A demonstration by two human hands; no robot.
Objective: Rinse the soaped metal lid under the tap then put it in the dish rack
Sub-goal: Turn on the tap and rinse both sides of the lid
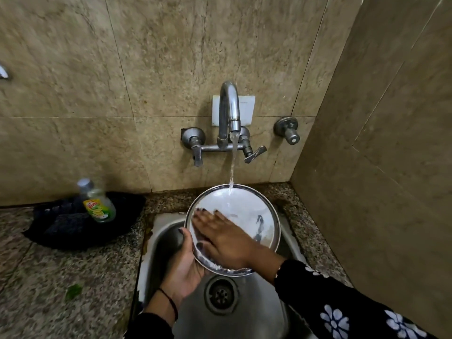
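Metal lid (244, 211): round and shiny, tilted over the steel sink (247, 311), white soap foam along its lower rim.
Tap (229, 111): wall-mounted and running; the stream lands on the lid's upper edge.
Left hand (186, 270): cupped under the lid's lower left rim, thumb hooked over the edge, gripping it.
Right hand (227, 238): open, palm and spread fingers pressed flat on the lid's face.
Dish soap bottle (96, 201): standing on a dark cloth (61, 231) on the granite counter (49, 289), left of the sink.
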